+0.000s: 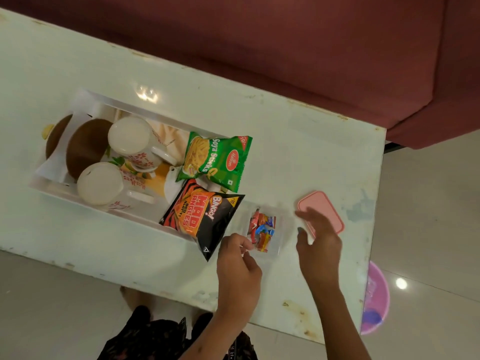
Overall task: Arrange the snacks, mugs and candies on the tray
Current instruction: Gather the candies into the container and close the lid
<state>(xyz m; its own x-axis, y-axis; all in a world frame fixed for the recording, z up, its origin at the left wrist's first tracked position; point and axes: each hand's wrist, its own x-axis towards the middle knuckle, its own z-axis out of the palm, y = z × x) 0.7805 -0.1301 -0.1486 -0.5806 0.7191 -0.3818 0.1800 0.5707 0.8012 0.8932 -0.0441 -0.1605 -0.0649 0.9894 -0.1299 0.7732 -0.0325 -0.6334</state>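
The candies (261,231) lay in a clear box (278,245) just beside the tray (59,194). The box edge was pinched by the left hand (237,266); the right hand (318,242) was held open. Transfer onto the tray seemed due next.

— Left hand (237,266)?
— Forearm reaching up from below, fingers curled in, thumb meeting fingertips — a pinch.
— And the right hand (318,242)?
— Forearm angled in from the lower right, fingers spread and loosely bent, holding nothing.
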